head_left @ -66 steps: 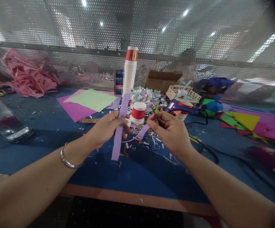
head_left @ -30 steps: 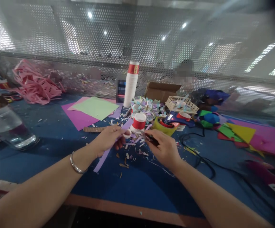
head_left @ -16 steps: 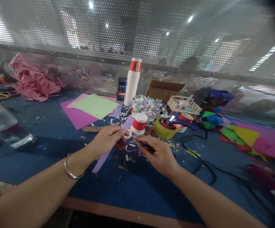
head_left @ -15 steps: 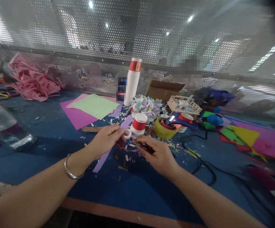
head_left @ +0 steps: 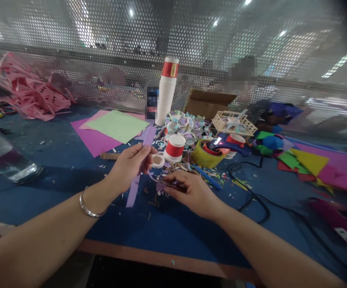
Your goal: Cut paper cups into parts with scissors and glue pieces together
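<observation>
A strip of purple paper (head_left: pixel 134 191) is pinched in my left hand (head_left: pixel 133 164), its upper end rising past the fingers and its lower end hanging below. My right hand (head_left: pixel 191 192) is closed around a dark, thin-bladed tool that looks like scissors (head_left: pixel 171 183), largely hidden by the fingers. The blades point left, close to a narrow curl of purple paper (head_left: pixel 152 177) under my left fingers. Just beyond my hands are a small white round piece (head_left: pixel 158 161) with a brown middle and an upturned red-and-white paper cup (head_left: pixel 174 149).
Behind stands a tall stack of paper cups (head_left: pixel 166 96). Coloured sheets (head_left: pixel 119 124) lie left, near a clear bottle (head_left: pixel 8 156). Rightward are a yellow tape roll (head_left: pixel 205 156), a blue stick (head_left: pixel 208 177), a black cable (head_left: pixel 263 204) and many paper scraps. Perforated metal panels (head_left: pixel 116 36) close the back.
The purple strip now stands more upright in my left hand. My right hand has shifted slightly left, the white round piece shows more fully, and the blue stick has come into sight.
</observation>
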`<move>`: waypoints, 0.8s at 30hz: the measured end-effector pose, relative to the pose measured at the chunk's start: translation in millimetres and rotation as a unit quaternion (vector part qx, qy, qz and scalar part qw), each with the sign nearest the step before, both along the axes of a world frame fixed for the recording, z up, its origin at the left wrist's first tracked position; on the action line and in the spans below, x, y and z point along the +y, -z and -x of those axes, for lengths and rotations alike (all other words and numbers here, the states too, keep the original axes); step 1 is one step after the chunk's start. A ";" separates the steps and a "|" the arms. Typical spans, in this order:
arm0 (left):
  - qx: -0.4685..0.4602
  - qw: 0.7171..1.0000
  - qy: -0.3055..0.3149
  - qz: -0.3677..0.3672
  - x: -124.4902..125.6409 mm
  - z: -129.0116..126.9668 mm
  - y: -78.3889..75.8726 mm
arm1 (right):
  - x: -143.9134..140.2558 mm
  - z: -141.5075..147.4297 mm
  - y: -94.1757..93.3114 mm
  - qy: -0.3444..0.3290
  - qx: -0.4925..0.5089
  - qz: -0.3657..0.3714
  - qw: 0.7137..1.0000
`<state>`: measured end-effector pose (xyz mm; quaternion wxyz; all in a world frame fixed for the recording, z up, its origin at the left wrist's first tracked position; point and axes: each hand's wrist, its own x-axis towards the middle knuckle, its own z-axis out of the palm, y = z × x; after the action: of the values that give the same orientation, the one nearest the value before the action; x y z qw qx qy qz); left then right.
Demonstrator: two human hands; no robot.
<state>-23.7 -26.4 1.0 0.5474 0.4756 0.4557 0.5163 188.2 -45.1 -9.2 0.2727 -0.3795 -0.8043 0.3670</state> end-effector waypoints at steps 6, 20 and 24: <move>0.171 0.985 -0.001 -0.031 8.9 24.0 -3.4 | 7.1 -8.2 7.4 0.049 -0.037 -0.058 0.996; 0.594 0.738 0.159 -0.278 -18.0 12.6 0.9 | 14.5 -21.3 1.3 0.170 0.043 -0.074 0.982; 0.570 0.761 0.188 -0.246 -15.4 17.5 1.9 | 15.4 -21.5 2.9 0.155 0.039 -0.061 0.985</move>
<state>-41.2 -41.9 -0.9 0.1370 0.8766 0.4426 0.1303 209.6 -29.6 -12.0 0.3801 -0.4681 -0.7453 0.2847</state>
